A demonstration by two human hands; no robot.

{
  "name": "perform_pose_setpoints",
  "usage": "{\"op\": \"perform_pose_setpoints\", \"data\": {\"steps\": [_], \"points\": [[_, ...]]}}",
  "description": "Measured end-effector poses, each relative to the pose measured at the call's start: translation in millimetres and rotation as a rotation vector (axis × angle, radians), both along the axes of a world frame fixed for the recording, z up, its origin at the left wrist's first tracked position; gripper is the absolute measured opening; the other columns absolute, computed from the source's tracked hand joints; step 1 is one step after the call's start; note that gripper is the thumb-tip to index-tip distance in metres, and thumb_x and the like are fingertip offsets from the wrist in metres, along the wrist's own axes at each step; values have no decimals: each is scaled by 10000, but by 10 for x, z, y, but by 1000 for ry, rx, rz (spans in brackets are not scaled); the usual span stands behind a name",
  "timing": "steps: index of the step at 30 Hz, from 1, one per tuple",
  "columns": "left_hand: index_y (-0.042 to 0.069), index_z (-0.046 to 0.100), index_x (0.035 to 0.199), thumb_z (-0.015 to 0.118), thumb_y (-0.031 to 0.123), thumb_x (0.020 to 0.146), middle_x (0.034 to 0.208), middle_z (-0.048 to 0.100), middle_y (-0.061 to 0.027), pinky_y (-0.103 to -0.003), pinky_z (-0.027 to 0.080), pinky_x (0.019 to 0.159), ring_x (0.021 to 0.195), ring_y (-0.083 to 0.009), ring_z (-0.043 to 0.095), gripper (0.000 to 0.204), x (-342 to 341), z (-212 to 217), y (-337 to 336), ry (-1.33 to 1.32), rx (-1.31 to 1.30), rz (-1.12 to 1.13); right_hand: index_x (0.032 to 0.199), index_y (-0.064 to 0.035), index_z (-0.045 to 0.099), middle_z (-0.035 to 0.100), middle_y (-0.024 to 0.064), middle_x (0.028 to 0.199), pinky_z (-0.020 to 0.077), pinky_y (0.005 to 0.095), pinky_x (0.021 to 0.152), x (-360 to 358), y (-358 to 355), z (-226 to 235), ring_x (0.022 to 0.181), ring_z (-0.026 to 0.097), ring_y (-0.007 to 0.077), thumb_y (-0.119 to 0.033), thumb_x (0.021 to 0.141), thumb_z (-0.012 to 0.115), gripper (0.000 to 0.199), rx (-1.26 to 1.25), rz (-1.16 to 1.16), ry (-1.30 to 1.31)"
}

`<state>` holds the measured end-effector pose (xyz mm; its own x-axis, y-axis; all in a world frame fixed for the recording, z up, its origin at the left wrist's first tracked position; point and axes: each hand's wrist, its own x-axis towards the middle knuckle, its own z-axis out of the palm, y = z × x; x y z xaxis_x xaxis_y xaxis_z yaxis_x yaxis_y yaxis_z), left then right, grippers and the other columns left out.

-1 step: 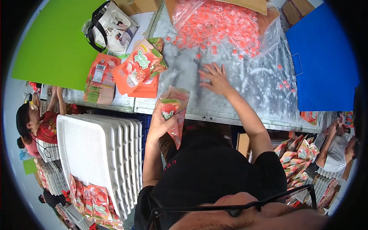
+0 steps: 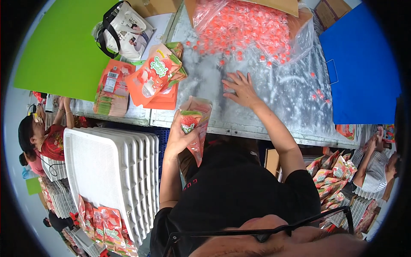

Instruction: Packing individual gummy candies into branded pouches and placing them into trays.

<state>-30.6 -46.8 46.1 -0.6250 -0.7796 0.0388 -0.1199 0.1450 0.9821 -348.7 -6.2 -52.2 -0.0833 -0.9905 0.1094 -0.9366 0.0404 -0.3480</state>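
Almost no movement since earlier frame, both hands in place

Left hand (image 2: 176, 139) grasps a printed red pouch (image 2: 198, 118) around its side, just off the table's near edge; mouth looks unsealed. Right hand (image 2: 243, 92) has fingers spread over the table, nothing visibly grasped, one red piece (image 2: 225, 86) beside them. Pouch probably light, floppy, slick film; best held by its sides below the mouth. Table (image 2: 201, 79) is grey, whitish-smeared; red heap (image 2: 248, 30) far. White trays (image 2: 92, 158) stacked near left; co-workers left and right.
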Motion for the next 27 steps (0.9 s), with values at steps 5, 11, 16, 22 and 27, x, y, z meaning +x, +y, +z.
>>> {"op": "perform_pose_setpoints", "data": {"steps": [5,11,16,22,27], "points": [[68,493,1428,739,11,687,1284,525,-178,-395,396,1065,1225,-328,530,783,-97,107,-68,-106,-180,-49,1385,-269,563,377,33,1544,141,677,1160,154,241,67,1463,248,396,-430,844,715,585,-51,-3,-67],[146,422,1502,763,16,664,1319,479,-182,-421,412,1058,1238,-367,496,914,-281,158,-47,-206,-322,-51,1361,-244,586,374,47,1542,165,680,1150,305,472,27,1446,263,413,-442,808,731,605,-80,136,-1],[167,411,1505,766,-16,651,1334,458,-180,-414,414,1068,1251,-363,485,943,-352,92,-83,-343,-374,-59,1334,-217,603,385,47,1535,180,675,1146,319,406,78,1427,297,376,-456,798,739,602,-142,90,-21],[174,385,1517,763,-12,654,1345,436,-181,-426,392,1086,1274,-373,453,960,-359,20,-129,-369,-395,-65,1254,-164,643,515,74,1403,335,561,1071,298,217,-18,1310,430,318,-365,791,764,519,-260,89,11],[171,378,1515,781,5,643,1340,412,-193,-443,383,1089,1274,-392,431,976,-444,-25,-139,-332,-422,-74,1109,-126,658,636,64,1115,496,400,803,201,249,-271,937,601,261,-222,820,751,319,-393,48,-85]]}}
